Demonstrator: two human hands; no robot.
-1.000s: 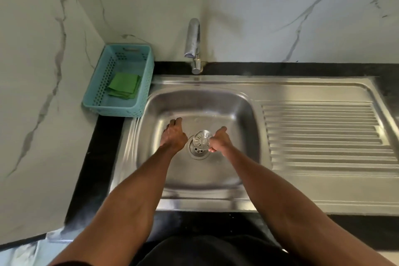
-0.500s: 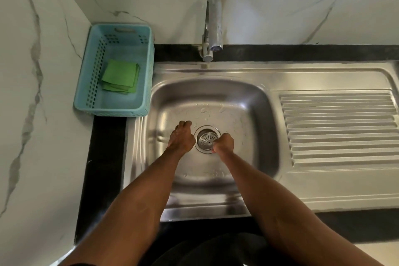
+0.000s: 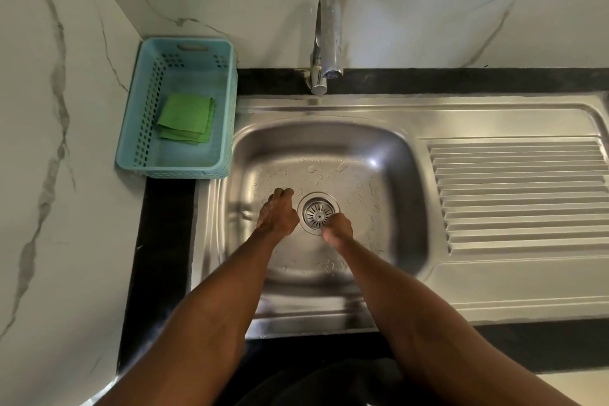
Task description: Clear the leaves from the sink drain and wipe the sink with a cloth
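Note:
The steel sink [image 3: 389, 175] has water drops on its floor. A round metal strainer [image 3: 317, 212] sits flat in the drain, and I see no leaves on it. My left hand [image 3: 276, 216] rests on the sink floor just left of the drain, fingers fairly straight. My right hand [image 3: 337, 229] is at the strainer's lower right edge, its curled fingers pinching the rim. A folded green cloth [image 3: 186, 118] lies in the teal basket [image 3: 227, 128] on the counter left of the sink.
A chrome tap [image 3: 326, 43] stands behind the basin, its spout over the back rim. The ribbed drainboard [image 3: 517, 194] stretches to the right. Marble walls close off the left and back. A black counter edge [image 3: 164, 257] borders the sink.
The strainer, held tilted above the drain by my right hand a second ago, now sits flat in the drain. My left hand has stayed beside it. My head has moved closer.

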